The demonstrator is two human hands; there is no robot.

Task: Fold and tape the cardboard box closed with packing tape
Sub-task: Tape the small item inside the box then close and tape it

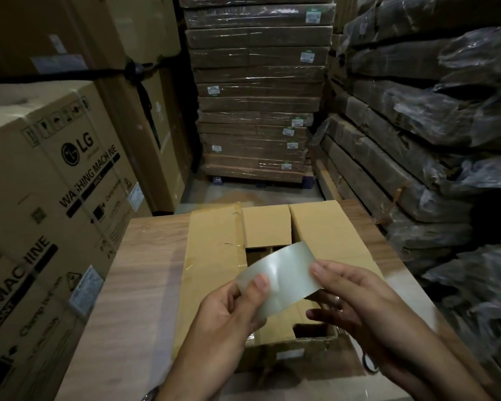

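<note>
Cartons (258, 91) rose behind the box (211, 256); over it left hand (232, 308) and right hand (356, 299) pinched the tape roll (281, 273), probably seeking its end.

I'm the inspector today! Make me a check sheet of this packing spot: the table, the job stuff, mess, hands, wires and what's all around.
Surface: wooden table, bare wood left of the box.
Job's things: cardboard box on the table, flaps folded in, middle gap open; clear tape roll held above it.
Clutter: nothing seen.
Hands: left hand grips the tape roll; right hand pinches its other side.
Cables: nothing seen.
Surroundings: washing machine boxes left, wrapped flat cartons ahead, plastic-covered stacks right.
</note>
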